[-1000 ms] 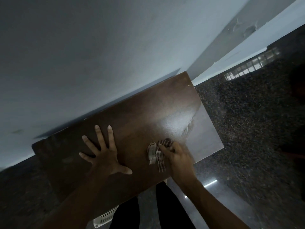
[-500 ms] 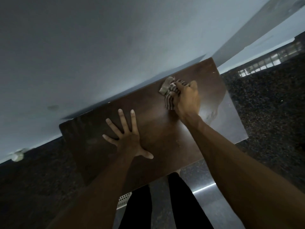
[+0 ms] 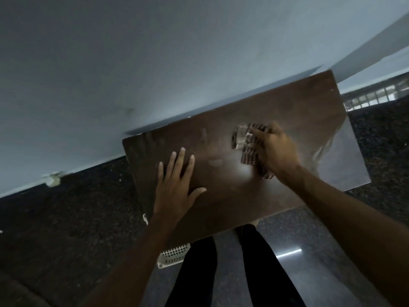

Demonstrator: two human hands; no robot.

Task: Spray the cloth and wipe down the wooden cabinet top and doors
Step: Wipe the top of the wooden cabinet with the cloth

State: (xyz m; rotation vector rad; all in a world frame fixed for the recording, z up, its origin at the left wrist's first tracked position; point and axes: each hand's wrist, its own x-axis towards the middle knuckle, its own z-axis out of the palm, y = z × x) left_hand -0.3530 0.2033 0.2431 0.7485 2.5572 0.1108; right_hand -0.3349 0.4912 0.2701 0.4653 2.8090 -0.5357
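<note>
Cabinet top [image 3: 294,120]: dark wood, back edge against the pale wall [image 3: 155,63], with a dull smeared sheen across its middle and right part. Change: half a second ago the striped cloth [image 3: 249,149] is at the far edge by the wall; now it sits mid-top, right of centre, and a second ago it is near the front edge. Reading: back-and-forth strokes, so the top wipe is under way; the left part is probably not yet covered, and the doors are out of view and judged still to do. Right hand [image 3: 275,151]: fingers curled, gripping the bunched cloth and pressing it to the wood. Left hand [image 3: 174,187]: flat on the left half, fingers straight and closer together than before, holding nothing, apparently bracing
</note>
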